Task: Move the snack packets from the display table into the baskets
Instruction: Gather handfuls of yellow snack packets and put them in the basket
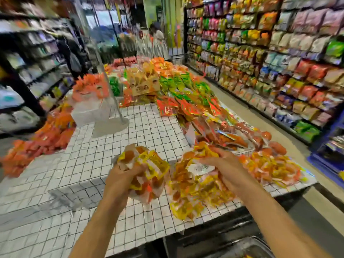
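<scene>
My left hand grips a bunch of yellow-and-orange snack packets, lifted just above the display table, which is covered in a white grid-pattern cloth. To its right, my right hand lies curled over a heap of the same yellow-and-orange packets on the table's near right part, its fingers closed round some of them. More orange packets lie spread to the right of that heap. A dark basket shows at the bottom edge below the table, mostly hidden.
Red, green and orange packets are piled along the table's far and right side, with a cardboard box among them. Orange packets cover the left. A stocked shelf wall lines the aisle on the right. People stand at the far end.
</scene>
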